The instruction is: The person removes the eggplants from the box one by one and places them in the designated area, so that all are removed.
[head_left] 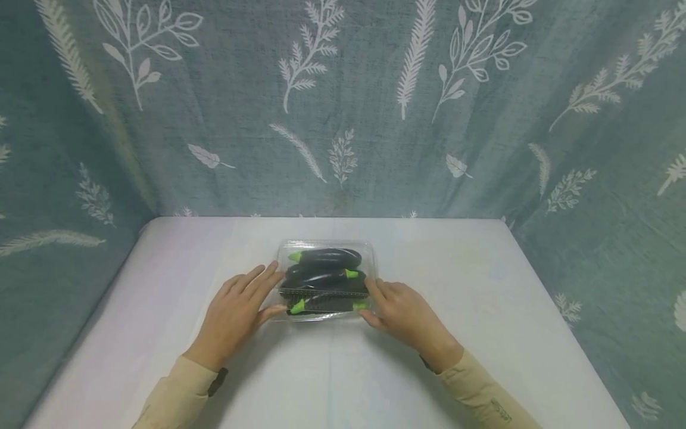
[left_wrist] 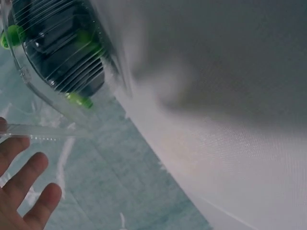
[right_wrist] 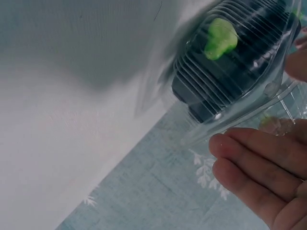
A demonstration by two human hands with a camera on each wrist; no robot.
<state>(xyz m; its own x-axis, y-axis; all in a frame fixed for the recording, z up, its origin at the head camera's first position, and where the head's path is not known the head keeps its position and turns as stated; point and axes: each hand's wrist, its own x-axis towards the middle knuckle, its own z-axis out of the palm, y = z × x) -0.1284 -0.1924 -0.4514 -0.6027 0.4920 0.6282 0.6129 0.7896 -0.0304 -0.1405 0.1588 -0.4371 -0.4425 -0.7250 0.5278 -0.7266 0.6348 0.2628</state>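
Observation:
A clear plastic clamshell box (head_left: 327, 243) holds several dark eggplants (head_left: 321, 279) with green stem ends. My left hand (head_left: 236, 313) lies at the box's left side, fingers spread and fairly straight, the thumb touching the front left corner. In the left wrist view its fingers (left_wrist: 26, 179) stand apart, the upper ones by the clear rim. At the other side, my right hand (head_left: 407, 316) pinches the box's right edge between thumb and forefinger. From the right wrist, the other fingers (right_wrist: 259, 177) show extended beside the rim. Whether the lid is fastened cannot be told.
The box is over the middle of a white table (head_left: 471, 262), towards its back edge. A grey-green curtain (head_left: 370, 77) with white leaf patterns hangs behind the table and along both sides.

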